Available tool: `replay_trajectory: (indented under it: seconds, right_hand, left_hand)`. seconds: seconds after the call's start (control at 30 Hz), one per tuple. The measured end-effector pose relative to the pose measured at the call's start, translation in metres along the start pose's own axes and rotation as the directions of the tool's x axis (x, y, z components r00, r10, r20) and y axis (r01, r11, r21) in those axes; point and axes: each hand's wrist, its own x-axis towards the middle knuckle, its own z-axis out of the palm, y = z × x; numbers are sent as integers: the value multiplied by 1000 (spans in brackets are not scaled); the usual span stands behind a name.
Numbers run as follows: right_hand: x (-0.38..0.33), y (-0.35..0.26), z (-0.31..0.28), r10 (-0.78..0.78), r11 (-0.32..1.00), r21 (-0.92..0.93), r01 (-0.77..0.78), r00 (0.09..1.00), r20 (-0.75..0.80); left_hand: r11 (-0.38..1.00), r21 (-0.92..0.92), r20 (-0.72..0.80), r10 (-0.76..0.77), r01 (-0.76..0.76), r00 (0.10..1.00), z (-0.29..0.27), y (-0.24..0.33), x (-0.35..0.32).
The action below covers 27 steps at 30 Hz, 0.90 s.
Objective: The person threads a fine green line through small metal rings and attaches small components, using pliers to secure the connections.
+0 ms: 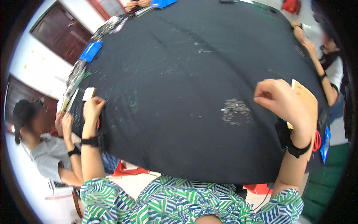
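Observation:
My left hand (pixel 92 109) is raised over the left side of the black-covered table, fingertips pinched together. Just beyond it lies a small white block (pixel 89 94) with a yellowish side. My right hand (pixel 280 100) hangs over the right side, its thumb and fingers also curled into a pinch. Whatever either pinch holds is too small to make out. To the left of my right hand is a loose heap of small thin metallic pieces (pixel 236 111). A tan card or envelope (pixel 306 101) sits behind my right hand and wrist, partly covered by them.
Red looped handles (pixel 317 141) and a blue packet (pixel 326 145) are at the right edge. Grey bundles (pixel 76 71) and a blue packet (pixel 91 51) line the far left edge. People sit left (pixel 48 149) and right (pixel 328 67); another person's hands (pixel 138 4) show at the far edge.

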Motion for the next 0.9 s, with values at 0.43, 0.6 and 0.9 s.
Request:
replay_trajectory:
  seconds: [0.43, 0.6, 0.9]
  right_hand:
    - [-3, 37, 6, 230, 970, -109, -219, 968, 97]
    - [0, 76, 2, 454, 849, -270, -454, 888, -66]
    - [-1, 102, 3, 482, 865, -114, -489, 872, -89]
  left_hand:
    - [996, 79, 7, 28, -29, 1000, -2, -2, -8]
    - [995, 53, -74, 83, -79, 994, -30, 39, -20]
    - [142, -487, -608, 654, -862, 451, -157, 171, -82]
